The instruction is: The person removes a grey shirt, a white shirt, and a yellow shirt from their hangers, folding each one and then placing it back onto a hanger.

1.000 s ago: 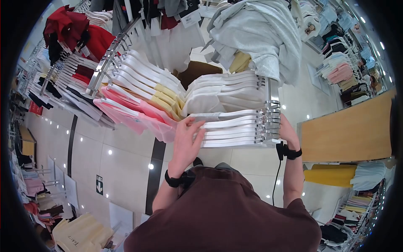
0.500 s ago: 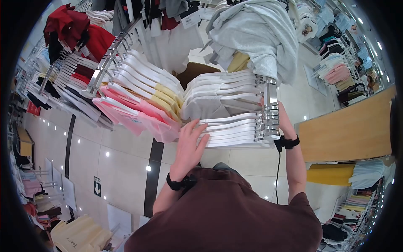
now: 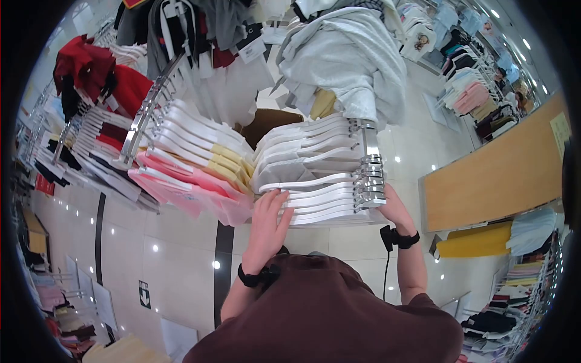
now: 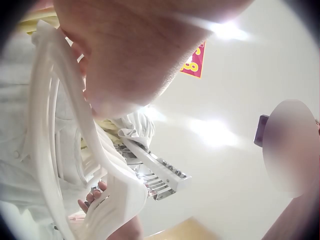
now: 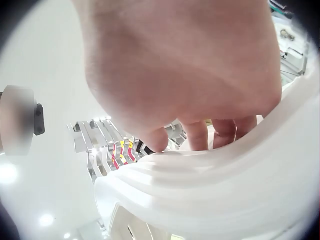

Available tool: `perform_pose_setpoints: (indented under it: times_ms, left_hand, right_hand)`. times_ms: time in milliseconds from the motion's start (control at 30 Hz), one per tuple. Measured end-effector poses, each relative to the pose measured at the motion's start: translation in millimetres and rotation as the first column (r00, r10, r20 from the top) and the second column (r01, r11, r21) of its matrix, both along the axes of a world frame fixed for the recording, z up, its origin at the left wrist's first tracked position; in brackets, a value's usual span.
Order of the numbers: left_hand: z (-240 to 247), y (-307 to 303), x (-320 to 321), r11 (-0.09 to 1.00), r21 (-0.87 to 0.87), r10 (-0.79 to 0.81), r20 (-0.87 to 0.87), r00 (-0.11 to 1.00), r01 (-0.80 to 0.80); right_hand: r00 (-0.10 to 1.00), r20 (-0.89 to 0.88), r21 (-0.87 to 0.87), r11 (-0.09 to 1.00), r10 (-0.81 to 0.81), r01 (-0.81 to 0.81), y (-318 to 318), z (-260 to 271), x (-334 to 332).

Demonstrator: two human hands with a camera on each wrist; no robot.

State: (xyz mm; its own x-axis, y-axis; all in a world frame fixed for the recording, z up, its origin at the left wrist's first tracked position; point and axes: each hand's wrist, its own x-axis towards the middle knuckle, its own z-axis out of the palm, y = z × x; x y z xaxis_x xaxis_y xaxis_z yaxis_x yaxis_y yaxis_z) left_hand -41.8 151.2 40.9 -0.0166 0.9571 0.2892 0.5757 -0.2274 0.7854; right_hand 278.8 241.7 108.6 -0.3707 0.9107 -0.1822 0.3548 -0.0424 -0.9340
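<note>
A bunch of white hangers (image 3: 324, 199) hangs at the near end of a metal rail (image 3: 368, 142), their hooks pressed close together. My left hand (image 3: 264, 227) grips the left ends of the bunch, its fingers over the far hanger and the thumb on the near side. In the left wrist view its fingertips show behind a hanger arm (image 4: 82, 112). At the hook end, my right hand (image 3: 396, 210) holds the bunch from the right. In the right wrist view its fingers (image 5: 197, 135) curl down over the hangers. Pale garments (image 3: 284, 172) on hangers hang just behind.
To the left, pink garments (image 3: 193, 184) and yellow ones hang from a second rail (image 3: 136, 133). Light grey cloth (image 3: 345, 60) is heaped over the far rail end. A wooden panel (image 3: 496, 166) stands to my right, with a folded yellow cloth (image 3: 475, 242) below it.
The front hangers have drawn toward my body, and a gap has widened behind them, showing more of a grey-white garment. Both hands stay on the bunch. The head view has shifted.
</note>
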Motion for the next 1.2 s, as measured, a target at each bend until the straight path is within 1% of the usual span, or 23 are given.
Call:
perform_pose_setpoints:
  times_ms: [33,167,233,267,333,400,433,467,500,533,600,733,800,833,867,900,933,967,1000,1067,1100,1167,1200]
  left_hand:
    - [2,0,0,1.000,0.010,-0.013,-0.007,1.000,0.013]
    - [5,2,2,0.998,0.046,-0.032,-0.010,0.999,0.033]
    - [7,-1,0,1.000,-0.014,-0.009,-0.044,0.999,0.008]
    - [6,-2,0,1.000,-0.022,-0.005,-0.036,0.999,0.004]
    - [5,-3,1,1.000,-0.008,0.000,-0.020,1.000,0.000]
    - [4,-4,2,1.000,0.005,-0.001,-0.009,1.000,0.001]
    - [4,-5,2,1.000,0.029,0.002,-0.026,1.000,-0.001]
    - [4,-7,2,0.999,0.050,0.006,-0.042,0.999,-0.004]
    - [5,-9,2,0.998,0.055,0.003,-0.048,0.999,0.000]
    - [8,-11,2,0.998,0.059,0.017,-0.052,0.999,-0.014]
    - [9,-17,-1,0.997,0.069,0.041,-0.053,0.998,-0.037]
    - [3,-30,-9,0.997,0.035,0.075,-0.024,0.997,-0.074]
    - [2,-33,-10,0.997,0.001,0.074,-0.020,0.997,-0.074]
    - [2,-34,-10,0.998,-0.019,0.065,0.001,0.998,-0.065]
    - [2,-33,-10,0.998,-0.037,0.054,0.021,0.998,-0.053]
    - [6,-32,-8,0.998,-0.037,0.044,0.018,0.999,-0.043]
    - [14,-32,-6,0.999,-0.019,0.037,0.036,0.999,-0.037]
    - [23,-33,-3,0.999,-0.001,0.033,0.056,0.998,-0.033]
    - [31,-33,0,1.000,-0.003,0.029,0.056,0.998,-0.029]
    - [49,-35,4,0.998,0.008,-0.056,0.199,0.978,0.056]
    - [58,-36,6,0.998,0.007,-0.056,0.200,0.978,0.056]
    - [76,-41,10,0.974,-0.027,-0.202,0.363,0.910,0.226]
    - [80,-44,13,0.975,-0.027,-0.196,0.366,0.910,0.221]
  right_hand:
    - [0.997,-0.067,-0.015,0.999,0.031,-0.032,0,-1,1]
    - [0.998,-0.055,0.078,0.997,-0.011,0.016,4,7,5]
    - [0.984,0.052,0.234,0.960,-0.168,0.151,17,26,13]
    - [0.983,-0.108,0.295,0.940,-0.146,0.172,28,37,16]
    - [0.963,-0.185,0.413,0.874,-0.195,0.256,52,66,14]
    - [0.956,-0.182,0.619,0.729,-0.230,0.293,78,85,6]
    - [0.953,-0.190,0.622,0.723,-0.235,0.302,88,97,1]
    - [0.924,0.033,0.832,0.522,-0.382,0.186,95,109,-6]
    - [0.805,0.200,0.949,0.316,-0.558,-0.017,101,117,-9]
    - [0.805,0.196,0.950,0.311,-0.560,-0.015,109,112,-6]
    - [0.576,0.421,0.895,0.425,-0.701,-0.138,131,85,6]
    - [0.637,0.411,0.892,0.433,-0.652,-0.131,153,60,34]
    - [0.848,0.220,0.676,0.702,-0.482,0.224,152,65,45]
    - [0.844,0.216,0.675,0.700,-0.490,0.234,149,67,49]
    - [0.887,-0.111,0.507,0.742,-0.449,0.439,146,71,55]
    - [0.799,-0.431,0.276,0.781,-0.420,0.560,139,82,59]
    - [0.756,-0.584,0.261,0.814,-0.295,0.519,112,111,45]
    - [0.691,-0.675,0.252,0.800,-0.259,0.545,97,126,42]
    - [0.594,-0.738,0.130,0.797,-0.320,0.590,85,136,47]
    - [0.415,-0.871,0.037,0.807,-0.263,0.589,46,160,55]
    - [0.407,-0.896,0.302,0.913,0.175,0.273,30,155,79]
    - [0.505,-0.862,0.330,0.719,-0.034,0.612,-19,163,76]
    - [0.533,-0.842,0.361,0.650,-0.081,0.669,-34,163,76]
